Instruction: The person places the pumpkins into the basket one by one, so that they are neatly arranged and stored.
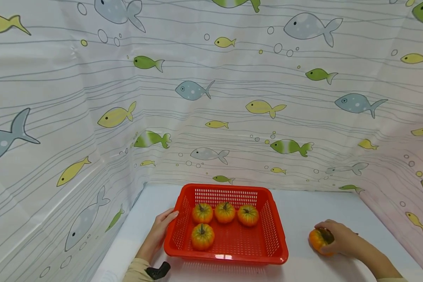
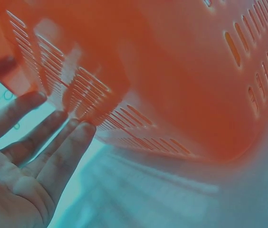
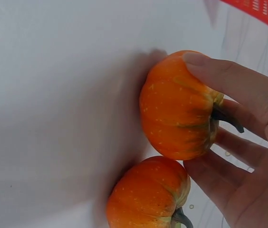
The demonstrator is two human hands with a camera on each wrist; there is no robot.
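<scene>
A red slotted plastic basket [image 1: 237, 239] stands on the table with several small orange pumpkins [image 1: 225, 212] in it. My left hand [image 1: 162, 226] is at the basket's left side, thumb tip at the rim. In the left wrist view its straight fingers [image 2: 70, 152] touch the slotted outer wall. To the right of the basket, my right hand [image 1: 340, 239] grips an orange pumpkin [image 1: 315, 241], thumb on one side and fingers around the other. A second loose pumpkin [image 3: 148, 194] lies right beside the gripped one in the right wrist view, largely hidden by the hand in the head view.
A white cloth [image 1: 296, 211] covers the table. Fish-printed curtains [image 1: 211, 109] close in the back and both sides. A black strap piece [image 1: 158, 270] sits at my left wrist, near the basket's front left corner.
</scene>
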